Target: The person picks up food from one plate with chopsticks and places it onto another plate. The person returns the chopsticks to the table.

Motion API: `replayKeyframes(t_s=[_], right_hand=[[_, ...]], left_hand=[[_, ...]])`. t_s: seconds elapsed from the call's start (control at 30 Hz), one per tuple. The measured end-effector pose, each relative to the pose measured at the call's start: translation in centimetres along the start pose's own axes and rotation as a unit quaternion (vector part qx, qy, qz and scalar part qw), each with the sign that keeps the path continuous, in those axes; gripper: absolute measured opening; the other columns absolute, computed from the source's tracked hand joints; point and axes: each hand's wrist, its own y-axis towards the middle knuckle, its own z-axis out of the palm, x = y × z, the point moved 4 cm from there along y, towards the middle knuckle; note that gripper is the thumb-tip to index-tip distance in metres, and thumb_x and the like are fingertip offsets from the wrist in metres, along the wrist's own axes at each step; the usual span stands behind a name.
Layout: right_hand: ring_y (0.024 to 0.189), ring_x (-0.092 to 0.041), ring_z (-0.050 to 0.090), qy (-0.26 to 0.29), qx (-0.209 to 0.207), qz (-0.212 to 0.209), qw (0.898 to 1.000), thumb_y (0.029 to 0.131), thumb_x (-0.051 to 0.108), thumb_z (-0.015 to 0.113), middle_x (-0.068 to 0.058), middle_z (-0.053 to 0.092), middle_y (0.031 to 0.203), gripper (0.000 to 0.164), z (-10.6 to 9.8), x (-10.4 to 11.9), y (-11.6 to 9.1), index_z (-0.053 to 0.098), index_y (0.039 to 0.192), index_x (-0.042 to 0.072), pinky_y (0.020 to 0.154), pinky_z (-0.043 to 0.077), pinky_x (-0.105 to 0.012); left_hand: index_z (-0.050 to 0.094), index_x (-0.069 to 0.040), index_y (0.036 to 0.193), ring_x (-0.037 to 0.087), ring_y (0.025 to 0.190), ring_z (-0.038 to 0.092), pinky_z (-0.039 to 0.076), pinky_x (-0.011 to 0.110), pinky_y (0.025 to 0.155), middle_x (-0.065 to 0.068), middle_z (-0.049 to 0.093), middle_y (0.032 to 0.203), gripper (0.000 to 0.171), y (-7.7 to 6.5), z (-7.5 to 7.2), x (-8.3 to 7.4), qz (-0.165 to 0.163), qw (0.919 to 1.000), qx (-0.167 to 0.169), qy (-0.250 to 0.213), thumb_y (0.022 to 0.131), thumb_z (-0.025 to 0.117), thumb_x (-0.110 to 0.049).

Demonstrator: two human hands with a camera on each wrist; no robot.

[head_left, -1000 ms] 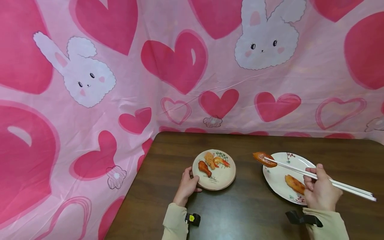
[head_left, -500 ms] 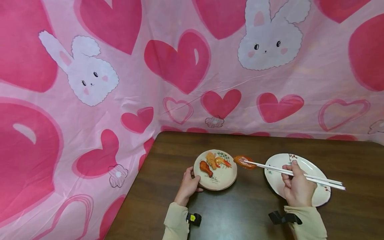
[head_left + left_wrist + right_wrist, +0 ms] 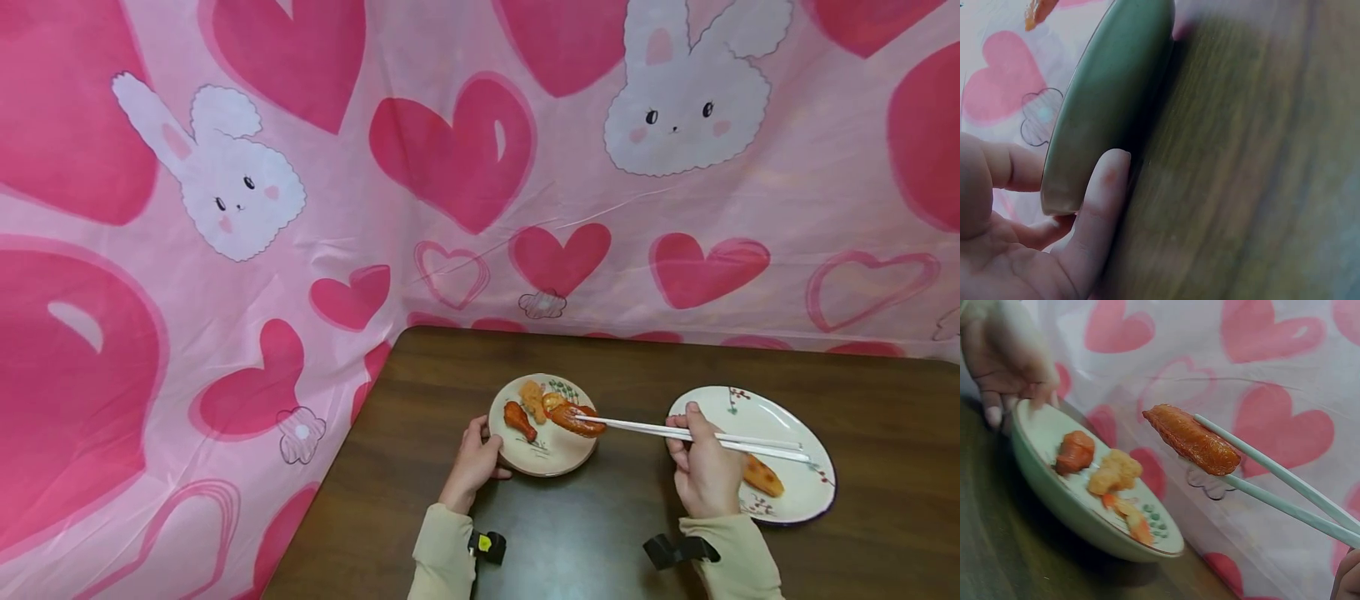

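Observation:
At the left edge of a small round plate, my left hand grips the rim with thumb and fingers, as the left wrist view also shows. My right hand holds a pair of white chopsticks. Their tips pinch a glazed brown chicken wing, which hangs above the right part of the round plate. On that plate lie a drumstick, a pale fried piece and a shrimp. From the head view, the wing partly covers the shrimp.
Right of the round plate stands a larger oval plate with an orange-brown food piece on it, partly behind my right hand. Both plates rest on a dark wooden table. A pink heart-and-rabbit cloth hangs behind and at the left.
My right hand has moved left, carrying the wing in the chopsticks from the oval plate's edge to above the round plate. The left hand keeps its grip on the round plate.

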Motion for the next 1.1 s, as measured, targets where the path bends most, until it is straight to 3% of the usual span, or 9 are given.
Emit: replayKeyframes(t_s=[0.37,0.6,0.8,0.9,1.1], right_hand=[[0.041,-0.006,0.047,-0.116,0.025,-0.043,0.992,0.078,0.037,0.064,0.002,0.064,0.063,0.032,-1.3,-5.3,2.6,0.066,0.071,0.006,0.031,0.036,-0.014],[0.042,-0.005,0.049,-0.127,-0.01,0.006,0.992,0.082,0.028,0.062,0.002,0.062,0.057,0.029,0.8,-5.1,0.0,0.065,0.064,0.005,0.035,0.043,-0.016],[0.042,-0.005,0.049,-0.148,-0.005,0.016,0.989,0.08,0.029,0.063,0.003,0.062,0.055,0.029,1.6,-5.4,-1.1,0.064,0.061,0.009,0.037,0.044,-0.016],[0.04,-0.005,0.047,-0.171,0.004,0.005,0.985,0.08,0.033,0.063,0.003,0.061,0.055,0.031,1.6,-6.0,-1.0,0.065,0.062,0.008,0.036,0.043,-0.017],[0.039,-0.004,0.046,-0.226,0.009,-0.055,0.972,0.077,0.043,0.063,0.002,0.063,0.058,0.039,0.5,-8.5,0.9,0.066,0.067,0.005,0.033,0.042,-0.018]], left_hand=[[0.033,-0.008,0.132,0.018,0.072,0.059,0.055,0.032,0.055,0.017,0.029,0.132,0.041,-0.1,-0.2,-0.3,0.005,0.9997,0.011,-0.021,0.092,0.036,-0.016],[0.032,-0.007,0.132,0.018,0.074,0.059,0.056,0.033,0.056,0.017,0.031,0.132,0.041,-0.1,-0.4,-0.3,0.008,0.9995,0.018,-0.025,0.092,0.036,-0.015],[0.033,-0.006,0.131,0.018,0.077,0.059,0.056,0.033,0.056,0.017,0.03,0.131,0.04,0.0,-0.4,-0.1,0.016,0.9993,0.02,-0.029,0.092,0.036,-0.015],[0.034,-0.006,0.13,0.018,0.078,0.059,0.056,0.033,0.056,0.017,0.03,0.13,0.039,-0.1,-0.4,-0.1,0.018,0.9992,0.019,-0.031,0.092,0.036,-0.014],[0.035,-0.006,0.129,0.018,0.076,0.058,0.055,0.032,0.055,0.017,0.03,0.128,0.039,-0.1,-0.4,-0.1,0.02,0.9993,0.015,-0.029,0.091,0.036,-0.014]])
